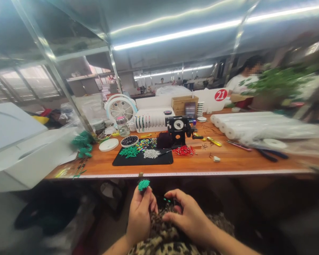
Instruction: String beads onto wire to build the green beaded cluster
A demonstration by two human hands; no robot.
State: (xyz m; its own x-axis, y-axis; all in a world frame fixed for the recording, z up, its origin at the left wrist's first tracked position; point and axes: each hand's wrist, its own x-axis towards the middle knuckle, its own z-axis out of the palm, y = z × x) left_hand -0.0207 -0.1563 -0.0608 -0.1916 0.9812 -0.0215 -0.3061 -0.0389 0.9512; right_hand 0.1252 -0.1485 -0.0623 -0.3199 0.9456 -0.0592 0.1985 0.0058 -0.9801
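Note:
My left hand (140, 209) pinches a tight bundle of small green tips (144, 184), held upright just below the table's front edge. What lies under the fingers is hidden. To its right, my right hand (184, 210) is held with thumb and forefinger apart, over a leopard-print garment. A few small green pieces (167, 200) show beside its fingertips; I cannot make out how they are attached. On the table beyond, a black mat (140, 160) bears green sticks (129, 152), white beads (151, 153) and multicoloured beads (146, 144).
Behind the mat stand a black device with a dial (178, 124), a bowl of black beads (129, 141) and a white fan (121, 110). Red pieces (184, 151) and pliers (267, 155) lie rightward, near white rolls (244, 125). A white box (29, 159) is at left. Another person (239, 83) is behind.

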